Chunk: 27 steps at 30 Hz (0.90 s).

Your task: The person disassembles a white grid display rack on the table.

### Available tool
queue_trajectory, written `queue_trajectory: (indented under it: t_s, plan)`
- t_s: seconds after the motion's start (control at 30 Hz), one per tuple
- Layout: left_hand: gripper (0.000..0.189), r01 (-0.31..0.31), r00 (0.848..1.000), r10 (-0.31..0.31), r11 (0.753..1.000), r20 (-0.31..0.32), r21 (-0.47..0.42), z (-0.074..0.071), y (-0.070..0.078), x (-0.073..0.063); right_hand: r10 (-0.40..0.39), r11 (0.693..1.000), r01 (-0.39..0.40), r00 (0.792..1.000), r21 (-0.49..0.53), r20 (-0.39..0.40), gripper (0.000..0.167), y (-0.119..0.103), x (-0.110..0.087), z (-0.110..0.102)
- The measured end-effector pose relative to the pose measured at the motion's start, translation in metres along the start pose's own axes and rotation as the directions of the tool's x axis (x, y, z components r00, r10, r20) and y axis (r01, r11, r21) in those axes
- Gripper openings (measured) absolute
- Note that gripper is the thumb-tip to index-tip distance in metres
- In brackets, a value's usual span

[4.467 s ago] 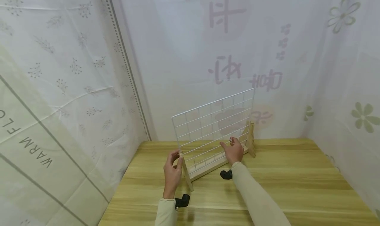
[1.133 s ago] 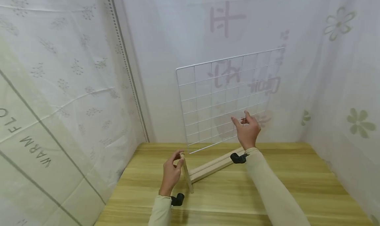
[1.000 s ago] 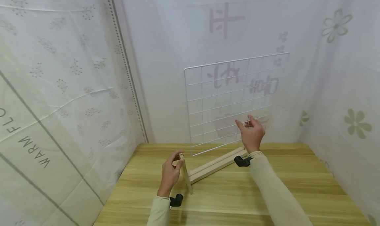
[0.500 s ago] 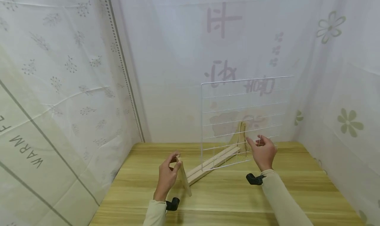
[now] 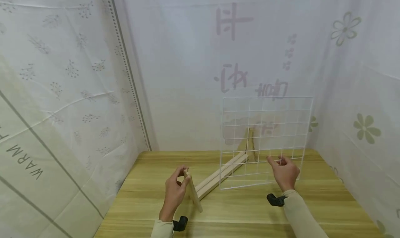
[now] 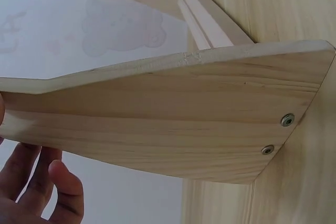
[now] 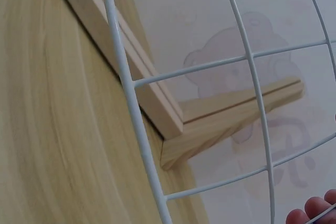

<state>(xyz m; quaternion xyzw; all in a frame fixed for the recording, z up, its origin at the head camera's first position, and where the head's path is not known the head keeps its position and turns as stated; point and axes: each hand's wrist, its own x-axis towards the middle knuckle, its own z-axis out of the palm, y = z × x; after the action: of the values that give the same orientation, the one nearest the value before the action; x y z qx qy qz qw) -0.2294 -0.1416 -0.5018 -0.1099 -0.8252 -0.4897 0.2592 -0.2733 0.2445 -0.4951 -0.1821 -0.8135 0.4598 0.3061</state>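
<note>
A white wire grid panel [image 5: 267, 97] stands upright, lifted out of a wooden stand [image 5: 208, 187] and held in front of its right half. My right hand [image 5: 285, 173] grips the panel's wires low on its right side; only a few fingertips [image 7: 315, 209] show in the right wrist view. My left hand [image 5: 175, 191] pinches the top of the stand's near end piece [image 6: 173, 119], which is fixed with two bolts. The stand's far end piece [image 5: 251, 144] is seen through the wires. A groove runs along the stand's crossbar [image 7: 144, 85].
The stand rests slantwise on a wood-grain table [image 5: 250, 213]. Printed white curtains [image 5: 175, 74] hang behind the table and along both sides. A black wrist camera [image 5: 180, 224] is on the left wrist and another black wrist camera [image 5: 276, 199] on the right.
My right hand has pulled the grid panel up out of the stand, then moved it right and lowered it nearer. My left hand has kept hold of the stand's near end piece.
</note>
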Motion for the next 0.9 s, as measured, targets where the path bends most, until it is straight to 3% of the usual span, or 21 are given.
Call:
queue_trajectory:
  t_s: [0.33, 0.53, 0.73, 0.9]
  plan:
    - [0.032, -0.008, 0.999, 0.008, 1.0, -0.032, -0.001, -0.002, 0.007, -0.013, 0.05, 0.995, -0.044, 0.997, -0.092, 0.064, 0.05, 0.022, -0.008, -0.011]
    - [0.036, -0.079, 0.993, 0.082, 0.996, -0.083, 0.042, -0.003, 0.008, -0.025, 0.059, 0.984, -0.041, 0.993, -0.172, 0.101, 0.052, 0.033, -0.012, -0.021]
    - [0.039, -0.102, 0.986, 0.105, 0.994, -0.13, 0.026, -0.002, 0.009, -0.037, 0.04, 0.971, -0.015, 0.994, -0.239, 0.099, 0.048, 0.04, -0.012, -0.027]
    - [0.04, -0.189, 0.966, 0.192, 0.981, -0.173, 0.037, 0.002, 0.012, -0.045, 0.092, 0.96, -0.043, 0.982, -0.278, 0.167, 0.05, 0.042, -0.012, -0.033]
